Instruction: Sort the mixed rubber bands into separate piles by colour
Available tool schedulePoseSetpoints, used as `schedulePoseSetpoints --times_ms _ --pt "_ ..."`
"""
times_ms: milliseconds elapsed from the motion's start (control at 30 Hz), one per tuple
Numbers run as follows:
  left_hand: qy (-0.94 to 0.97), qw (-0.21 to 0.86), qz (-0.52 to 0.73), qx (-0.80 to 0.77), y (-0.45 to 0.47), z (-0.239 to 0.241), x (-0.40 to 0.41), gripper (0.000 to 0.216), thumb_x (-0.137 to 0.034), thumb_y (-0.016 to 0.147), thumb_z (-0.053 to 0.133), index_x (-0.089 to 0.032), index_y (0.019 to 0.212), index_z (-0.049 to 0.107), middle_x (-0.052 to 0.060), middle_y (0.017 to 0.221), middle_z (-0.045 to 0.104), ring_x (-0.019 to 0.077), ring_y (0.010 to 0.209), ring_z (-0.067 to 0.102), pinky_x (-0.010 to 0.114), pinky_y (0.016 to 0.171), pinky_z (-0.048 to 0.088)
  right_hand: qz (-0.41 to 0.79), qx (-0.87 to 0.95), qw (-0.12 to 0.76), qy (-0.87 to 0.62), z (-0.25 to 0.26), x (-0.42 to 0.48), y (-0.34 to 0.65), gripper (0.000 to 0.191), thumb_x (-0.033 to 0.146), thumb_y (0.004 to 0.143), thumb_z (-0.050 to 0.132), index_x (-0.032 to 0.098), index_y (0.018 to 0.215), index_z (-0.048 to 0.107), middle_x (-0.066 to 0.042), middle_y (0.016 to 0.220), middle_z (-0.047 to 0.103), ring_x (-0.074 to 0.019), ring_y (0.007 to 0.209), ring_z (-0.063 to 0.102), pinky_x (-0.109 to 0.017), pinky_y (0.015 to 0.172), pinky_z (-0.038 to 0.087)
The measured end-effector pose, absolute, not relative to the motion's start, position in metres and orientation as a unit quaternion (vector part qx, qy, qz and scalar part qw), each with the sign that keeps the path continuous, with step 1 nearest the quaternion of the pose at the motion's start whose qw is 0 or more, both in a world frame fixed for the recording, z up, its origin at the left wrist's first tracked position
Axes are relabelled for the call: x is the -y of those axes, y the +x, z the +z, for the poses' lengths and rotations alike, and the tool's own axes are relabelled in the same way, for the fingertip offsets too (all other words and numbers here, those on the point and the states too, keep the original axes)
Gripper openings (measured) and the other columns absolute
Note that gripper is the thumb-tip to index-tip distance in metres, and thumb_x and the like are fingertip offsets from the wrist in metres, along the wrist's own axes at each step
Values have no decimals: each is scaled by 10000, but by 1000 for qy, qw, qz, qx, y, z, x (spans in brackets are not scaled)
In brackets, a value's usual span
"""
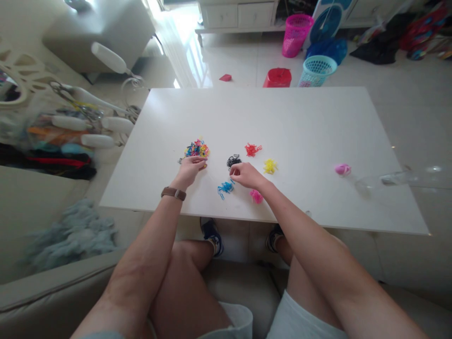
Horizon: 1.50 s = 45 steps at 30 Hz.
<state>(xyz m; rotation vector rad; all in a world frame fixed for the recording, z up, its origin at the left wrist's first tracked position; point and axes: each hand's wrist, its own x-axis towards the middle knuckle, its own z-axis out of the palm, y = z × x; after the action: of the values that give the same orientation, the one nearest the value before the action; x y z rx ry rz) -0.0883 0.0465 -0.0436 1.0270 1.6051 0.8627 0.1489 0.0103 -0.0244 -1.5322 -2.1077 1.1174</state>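
Small paper clips lie in piles on a white table (300,122). My left hand (190,170), with a brown watch strap at its wrist, is at the near edge of the mixed-colour pile (197,148). Its fingers are pinched, and a tiny yellowish bit shows at their tips. My right hand (246,174) is closed in a pinch, with a bit of blue paper clip (232,180) at its fingertips. It is between the black pile (233,161) and the blue pile (226,188). Red (253,149), yellow (270,166) and pink (256,196) piles lie around it.
To the right are a purple-pink object (342,169) and a clear, glassy object (384,180). Beyond the far edge stand a red stool or bin (278,78), a light blue basket (318,68) and a pink basket (296,35). A white-armed lamp (109,57) stands left.
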Motion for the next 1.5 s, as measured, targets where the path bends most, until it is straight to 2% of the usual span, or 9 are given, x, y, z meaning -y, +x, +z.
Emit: schedulePoseSetpoints --times_ms 100,233,500,733,867,967,1100,1200,1500 --pt "362 615 393 -580 -65 -38 -42 81 -108 783 704 -118 863 700 70 897 712 124 878 683 295 959 543 398 724 196 -529 -24 -11 146 65 173 834 669 158 848 731 -26 777 721 -121 705 624 -220 675 432" --pt "336 671 384 -538 -47 -34 -34 70 -101 806 730 -123 863 696 82 963 720 131 940 689 300 993 534 408 696 275 -524 -21 -11 141 90 230 829 724 156 878 707 -22 778 717 -125 721 642 -225 699 455" --pt "289 723 394 -488 -38 -37 -25 93 -90 807 734 -88 900 734 94 910 738 122 826 690 231 815 546 362 716 376 -464 -29 -11 131 99 175 777 742 182 858 685 2 807 649 -123 682 580 -245 684 460" --pt "256 727 411 -487 -33 -35 -23 71 -50 794 708 -93 851 714 90 883 733 125 836 696 243 847 550 314 735 374 -471 -33 -8 126 91 160 835 642 186 748 630 -10 786 601 -139 677 546 -272 671 435" --pt "243 703 433 -509 -35 -35 -24 63 -52 779 711 -106 810 703 67 871 718 117 829 698 274 917 547 321 724 383 -474 -25 -11 134 73 180 839 616 189 770 636 -8 753 639 -147 684 578 -274 677 453" --pt "307 668 419 -533 -41 -38 -25 77 -102 749 744 -108 823 723 56 849 716 113 789 687 284 901 545 319 691 391 -517 -16 -19 153 55 197 822 611 190 783 649 -10 744 678 -155 692 608 -281 698 480" --pt "473 601 311 -564 -50 -42 -23 185 -204 698 789 -121 858 750 46 754 715 131 706 653 290 760 541 272 613 367 -645 -11 -31 193 43 185 748 630 179 756 672 -18 734 707 -167 701 632 -292 718 492" --pt "580 524 244 -574 -51 -42 -22 167 -256 689 782 -137 802 749 45 714 718 149 682 643 281 684 510 251 566 323 -716 -16 -36 221 82 147 686 645 170 742 700 -32 749 728 -172 705 643 -287 721 495" --pt "742 406 103 -524 -43 -43 -17 148 -258 771 674 -150 789 773 55 732 731 171 698 645 281 670 480 216 529 260 -778 -21 -34 251 110 133 672 652 159 741 734 -59 747 740 -184 701 650 -286 711 499"
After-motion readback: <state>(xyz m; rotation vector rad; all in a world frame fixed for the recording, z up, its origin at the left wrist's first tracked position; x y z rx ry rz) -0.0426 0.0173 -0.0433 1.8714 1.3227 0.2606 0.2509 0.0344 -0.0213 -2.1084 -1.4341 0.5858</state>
